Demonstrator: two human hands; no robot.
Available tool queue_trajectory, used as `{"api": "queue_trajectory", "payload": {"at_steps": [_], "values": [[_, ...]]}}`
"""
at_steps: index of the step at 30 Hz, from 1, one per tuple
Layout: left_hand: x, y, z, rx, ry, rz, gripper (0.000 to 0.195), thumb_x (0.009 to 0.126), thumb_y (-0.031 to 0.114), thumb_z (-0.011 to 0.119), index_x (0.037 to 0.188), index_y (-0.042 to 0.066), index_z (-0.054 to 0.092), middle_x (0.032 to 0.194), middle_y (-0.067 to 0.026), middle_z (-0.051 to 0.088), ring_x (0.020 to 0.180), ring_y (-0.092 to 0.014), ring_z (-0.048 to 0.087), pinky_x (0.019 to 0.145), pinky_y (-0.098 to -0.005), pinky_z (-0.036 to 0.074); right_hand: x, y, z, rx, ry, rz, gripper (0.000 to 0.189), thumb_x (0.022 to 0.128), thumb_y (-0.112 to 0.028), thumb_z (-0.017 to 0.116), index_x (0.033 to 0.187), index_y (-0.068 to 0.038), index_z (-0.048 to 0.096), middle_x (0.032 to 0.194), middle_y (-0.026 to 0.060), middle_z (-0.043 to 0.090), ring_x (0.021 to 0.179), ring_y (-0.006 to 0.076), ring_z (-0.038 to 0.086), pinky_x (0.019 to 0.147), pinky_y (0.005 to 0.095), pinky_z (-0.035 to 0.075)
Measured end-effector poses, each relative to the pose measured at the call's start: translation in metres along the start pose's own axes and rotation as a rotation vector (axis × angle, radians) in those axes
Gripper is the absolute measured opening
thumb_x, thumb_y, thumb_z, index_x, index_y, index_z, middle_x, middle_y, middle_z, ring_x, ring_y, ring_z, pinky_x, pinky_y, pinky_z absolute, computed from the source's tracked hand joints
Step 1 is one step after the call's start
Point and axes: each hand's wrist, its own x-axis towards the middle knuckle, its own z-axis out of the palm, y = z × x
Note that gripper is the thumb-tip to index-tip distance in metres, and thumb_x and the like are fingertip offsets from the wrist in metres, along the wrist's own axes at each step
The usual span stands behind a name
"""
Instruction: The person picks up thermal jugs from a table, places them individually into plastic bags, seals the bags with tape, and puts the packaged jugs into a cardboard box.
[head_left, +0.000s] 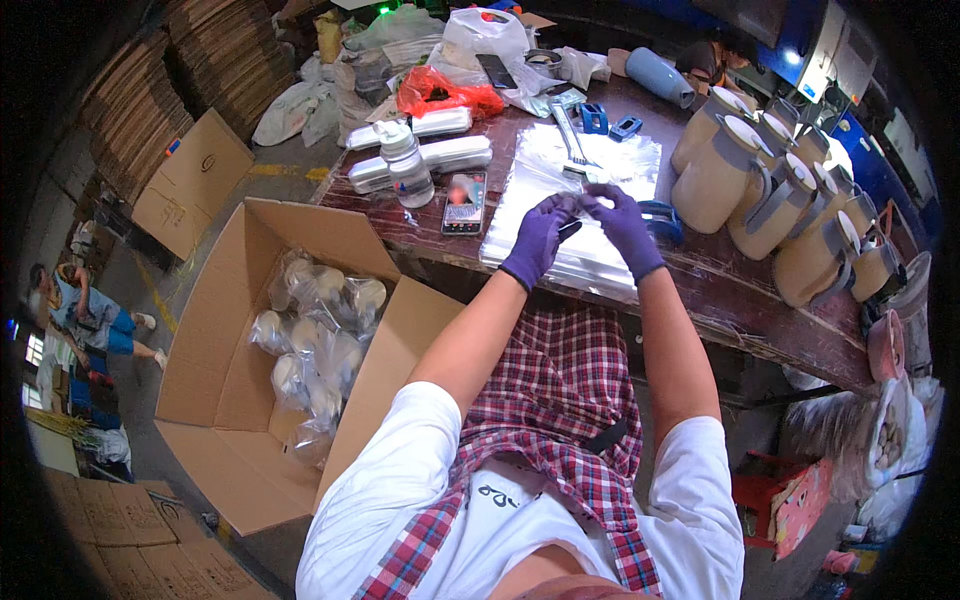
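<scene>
My left hand (541, 238) and my right hand (624, 231), both in purple gloves with dark cuffs, meet at the fingertips above a stack of clear plastic bags (517, 217). Between the fingertips shows a thin clear bit of plastic film (579, 192), pinched by the left fingers; whether the right fingers grip it too is unclear. A small dark piece (570, 230) shows below my left fingers, too little to name. Beside my right hand lies a blue plastic object (661, 223), partly hidden. Beyond the hands, a long clear-handled tool (568, 139) rests on the bags.
Several beige jugs with lids (716, 176) stand on the table (780, 330) at right. Left are a water bottle (407, 165), a phone (463, 204) and rolled plastic bundles (457, 152). An open carton (199, 375) holds several bagged round-topped items. A person (86, 307) is far left.
</scene>
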Motion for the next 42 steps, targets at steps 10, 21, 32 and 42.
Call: {"api": "queue_trajectory", "payload": {"at_steps": [10, 21, 32, 42], "values": [[0.009, 0.019, 0.003, -0.25, -0.122, 0.121, 0.017, 0.093, -0.002, 0.058, 0.11, 0.0, 0.055, 0.11, -0.0139, 0.064, 0.099, -0.022, 0.064, 0.091, -0.0384, 0.056, 0.032, 0.019, -0.027, 0.388, 0.55, 0.096, 0.016, 0.093, -0.018, 0.06, 0.094, -0.003, 0.066, 0.084, 0.0052, 0.064, 0.076, 0.0144, 0.055, 0.07, 0.0292, 0.045], [-0.113, 0.109, 0.108, 0.176, -0.254, 0.231, 0.013, 0.095, 0.011, 0.06, 0.1, 0.001, 0.052, 0.092, -0.0067, 0.062, 0.084, -0.015, 0.065, 0.082, -0.0304, 0.055, -0.118, -0.146, -0.079, -0.182, 0.503, -0.668, 0.032, 0.084, -0.011, 0.069, 0.114, -0.008, 0.058, 0.114, 0.0131, 0.061, 0.104, 0.0267, 0.059, 0.091, 0.0358, 0.046], [-0.023, 0.105, 0.182, 0.887, -1.09, 0.113, 0.051, 0.099, 0.028, 0.051, 0.141, 0.001, 0.043, 0.141, -0.0121, 0.049, 0.13, -0.021, 0.044, 0.11, -0.0337, 0.031, -0.172, -0.083, -0.162, 0.394, -0.048, -0.06, 0.028, 0.092, -0.022, 0.063, 0.111, -0.002, 0.069, 0.105, 0.0052, 0.069, 0.1, 0.0134, 0.062, 0.088, 0.0317, 0.048], [0.158, 0.06, 0.254, 1.481, -1.105, -0.658, 0.041, 0.092, 0.038, 0.065, 0.121, 0.01, 0.063, 0.099, -0.0023, 0.064, 0.087, -0.013, 0.061, 0.076, -0.0329, 0.057, -0.107, -0.017, -0.247, 0.886, 0.16, 0.099, 0.033, 0.096, -0.026, 0.058, 0.115, 0.0, 0.062, 0.105, 0.0058, 0.066, 0.091, 0.0122, 0.062, 0.082, 0.0272, 0.051]]}}
